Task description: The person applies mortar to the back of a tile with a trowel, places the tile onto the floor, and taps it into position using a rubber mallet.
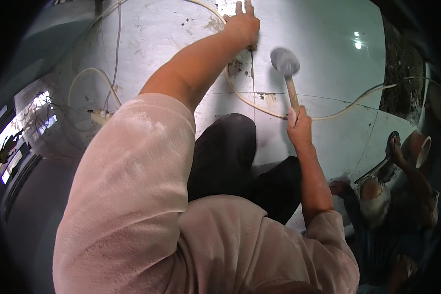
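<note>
In my right hand (300, 128) is the wooden handle of a mallet (285, 61), my fingers wrapped round it. Its rounded grey head is slightly blurred and stands over the large pale floor tiles (323, 44). Farther forward and to the left, my left hand (243, 28) rests on the tiles near a seam, fingers spread and nothing in them. Beside that hand, a dark, crumbly chipped patch (241, 67) runs along the joint. A cream cable (252, 104) loops across the tiles between my hands and passes close to the mallet handle.
At the right, another person (375, 196) sits in torn jeans, next to an orange-brown cylindrical object (417, 149). A strip of rough bare ground (402, 73) borders the tiles there. More cables (90, 73) lie at the left, with a tangle of wires (46, 110) beyond.
</note>
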Action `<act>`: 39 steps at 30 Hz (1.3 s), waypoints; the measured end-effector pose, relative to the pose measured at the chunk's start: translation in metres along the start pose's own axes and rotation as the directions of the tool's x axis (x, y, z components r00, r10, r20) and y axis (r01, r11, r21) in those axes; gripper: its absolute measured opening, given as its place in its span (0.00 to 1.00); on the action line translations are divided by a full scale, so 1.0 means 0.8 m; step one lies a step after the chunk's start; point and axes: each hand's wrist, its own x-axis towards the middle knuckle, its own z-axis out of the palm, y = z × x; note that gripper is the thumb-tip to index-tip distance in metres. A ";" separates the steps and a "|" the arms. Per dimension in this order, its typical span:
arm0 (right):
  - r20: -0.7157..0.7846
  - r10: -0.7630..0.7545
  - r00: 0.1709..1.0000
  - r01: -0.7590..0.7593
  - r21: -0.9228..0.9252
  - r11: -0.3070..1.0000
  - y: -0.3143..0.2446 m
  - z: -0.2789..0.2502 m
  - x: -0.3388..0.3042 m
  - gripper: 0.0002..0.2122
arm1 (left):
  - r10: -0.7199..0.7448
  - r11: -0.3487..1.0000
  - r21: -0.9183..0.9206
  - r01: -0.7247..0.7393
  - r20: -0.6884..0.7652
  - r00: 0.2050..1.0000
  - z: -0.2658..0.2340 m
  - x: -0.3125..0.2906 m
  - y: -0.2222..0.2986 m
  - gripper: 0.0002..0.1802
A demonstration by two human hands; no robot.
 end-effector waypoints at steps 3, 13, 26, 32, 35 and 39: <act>-0.041 -0.078 0.996 0.080 0.049 0.996 -0.011 -0.009 -0.012 0.15 | -0.012 0.999 -0.032 0.014 0.059 0.998 0.003 0.002 -0.008 0.46; 0.017 0.068 0.998 -0.068 0.026 0.997 0.036 0.033 0.011 0.17 | 0.059 0.994 -0.086 -0.070 -0.132 0.989 0.049 0.047 -0.014 0.34; -0.277 0.268 0.923 -0.330 -0.210 0.920 0.120 -0.086 -0.140 0.11 | 0.331 0.936 0.244 -0.252 -0.377 0.865 0.161 -0.001 -0.053 0.49; -0.309 0.644 0.700 -0.702 -0.131 0.700 0.207 -0.082 -0.321 0.10 | 0.541 0.827 -0.038 -0.560 -0.215 0.813 0.190 -0.134 0.037 0.39; -0.177 0.784 0.595 -0.793 -0.291 0.536 0.241 -0.037 -0.354 0.13 | 0.690 0.719 0.110 -0.686 0.013 0.724 0.195 -0.171 -0.016 0.28; -0.319 0.814 0.485 -0.853 0.035 0.521 0.247 -0.014 -0.329 0.20 | 0.240 0.970 0.014 -0.241 0.059 0.969 0.167 -0.192 -0.028 0.16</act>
